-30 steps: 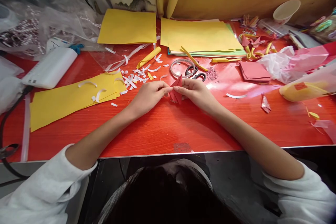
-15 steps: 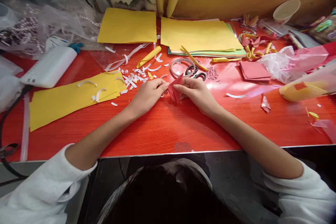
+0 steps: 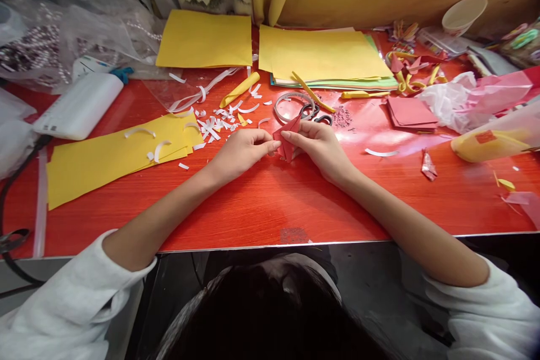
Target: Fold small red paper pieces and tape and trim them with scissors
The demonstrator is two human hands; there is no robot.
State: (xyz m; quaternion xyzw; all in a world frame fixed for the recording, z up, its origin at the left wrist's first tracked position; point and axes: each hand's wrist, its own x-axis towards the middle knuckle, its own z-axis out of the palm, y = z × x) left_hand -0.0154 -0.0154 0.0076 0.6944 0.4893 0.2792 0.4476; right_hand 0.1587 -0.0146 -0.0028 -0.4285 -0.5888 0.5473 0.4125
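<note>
A small folded red paper (image 3: 287, 145) is held up between my two hands, over the red table (image 3: 253, 208). My left hand (image 3: 248, 151) pinches its left edge between thumb and fingers. On the other side, my right hand (image 3: 319, 146) grips it with the thumb on the near face and the fingers curled behind. Just beyond the paper lie a roll of tape (image 3: 279, 112) and dark-handled scissors (image 3: 324, 118), partly hidden by the paper and my right hand. White paper scraps (image 3: 213, 128) are scattered beyond my left hand.
Yellow strips (image 3: 105, 154) lie at left, near a white device (image 3: 80, 106). Yellow sheets (image 3: 206, 39) and a larger stack (image 3: 320, 56) are at the back. Red squares (image 3: 411, 113), a folded piece (image 3: 428, 165) and a paper cup (image 3: 464, 14) are at right.
Both hands have shifted slightly to the right with the red paper, which stays gripped between them. The left fingertips sit a little lower on its edge.
</note>
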